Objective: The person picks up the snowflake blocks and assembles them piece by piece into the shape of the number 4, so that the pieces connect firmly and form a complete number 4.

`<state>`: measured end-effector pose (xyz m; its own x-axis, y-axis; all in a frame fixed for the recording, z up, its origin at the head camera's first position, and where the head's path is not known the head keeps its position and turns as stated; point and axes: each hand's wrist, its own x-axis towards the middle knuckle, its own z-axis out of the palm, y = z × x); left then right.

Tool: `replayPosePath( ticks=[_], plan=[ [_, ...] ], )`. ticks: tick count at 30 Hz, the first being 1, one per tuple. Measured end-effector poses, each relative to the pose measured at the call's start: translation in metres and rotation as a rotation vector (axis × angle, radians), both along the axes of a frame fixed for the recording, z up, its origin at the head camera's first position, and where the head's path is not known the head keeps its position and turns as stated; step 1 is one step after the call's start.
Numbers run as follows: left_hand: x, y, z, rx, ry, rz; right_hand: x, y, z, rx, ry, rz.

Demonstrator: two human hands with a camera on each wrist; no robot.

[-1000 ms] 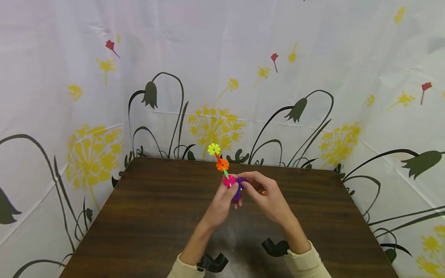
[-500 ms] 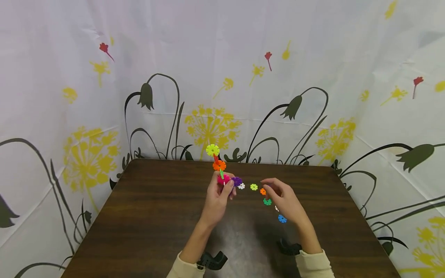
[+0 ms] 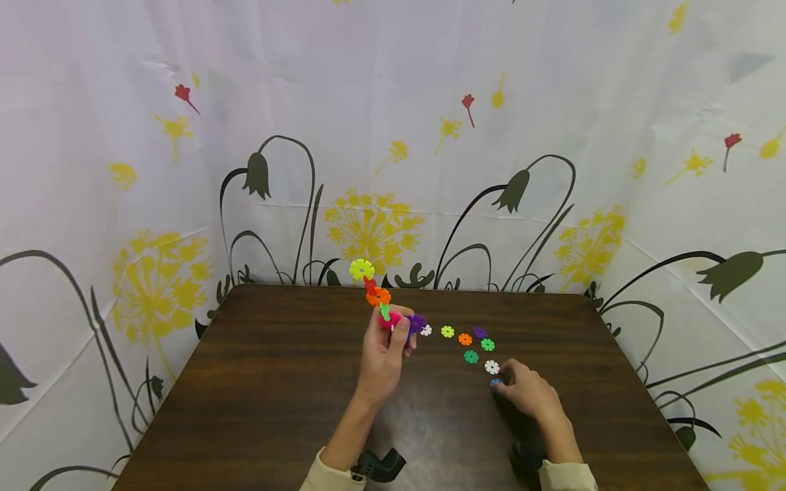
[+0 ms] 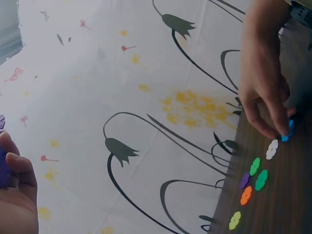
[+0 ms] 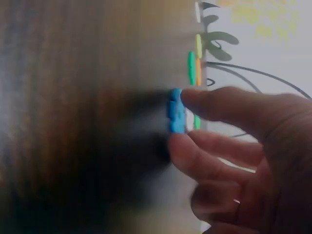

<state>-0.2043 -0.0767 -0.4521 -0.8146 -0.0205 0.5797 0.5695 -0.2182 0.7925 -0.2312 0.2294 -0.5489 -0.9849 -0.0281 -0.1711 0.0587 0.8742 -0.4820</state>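
Observation:
My left hand (image 3: 382, 348) grips a chain of interlocking notched plastic discs, raised over the table. From its top run a yellow disc (image 3: 361, 269), a red one, an orange disc (image 3: 378, 296), a green one, a pink disc (image 3: 389, 320) and a purple disc (image 3: 417, 322). Part of the chain is hidden by the fingers. At the right, my right hand (image 3: 533, 392) pinches a blue notched disc (image 5: 177, 111) by its edges between thumb and fingertip, at the tabletop. A white disc (image 3: 492, 367) lies just beyond those fingers.
Loose discs lie flat on the dark wooden table (image 3: 276, 382): a yellow one (image 3: 447, 331), an orange one (image 3: 464, 339), a purple one (image 3: 480, 333), two green ones and a white one near the chain. A flower-printed curtain (image 3: 393, 136) stands behind the table's far edge.
My right hand has left the chain, moved right and toward me, and taken hold of the blue disc. The left hand keeps the chain, tilting it slightly left.

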Motion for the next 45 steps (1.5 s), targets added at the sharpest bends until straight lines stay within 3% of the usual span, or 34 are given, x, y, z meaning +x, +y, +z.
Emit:
replayPosePath(
  ticks=[6, 11, 18, 23, 28, 39, 45],
  plan=[
    [0.004, 0.003, 0.005, -0.040, 0.001, -0.028, 0.003, 0.003, -0.005, -0.049, -0.002, -0.037],
    [0.007, 0.006, 0.010, -0.024, -0.031, -0.015, 0.002, 0.002, -0.009, -0.105, -0.003, -0.034],
    [0.007, 0.007, 0.011, -0.033, -0.052, 0.014, -0.002, 0.003, -0.017, -0.360, -0.034, 0.042],
    [0.008, 0.008, 0.009, -0.074, -0.016, 0.016, -0.005, -0.001, -0.010, -0.427, -0.017, 0.064],
    [0.009, 0.008, 0.009, -0.102, 0.012, 0.008, -0.008, -0.022, 0.020, -0.558, 0.071, 0.083],
    [0.010, 0.007, 0.010, -0.163, 0.049, 0.010, 0.006, -0.080, 0.120, -0.876, 0.259, 0.215],
    [0.009, 0.003, 0.010, -0.222, 0.095, -0.002, 0.018, -0.102, 0.157, -0.894, 0.313, 0.327]
  ],
)
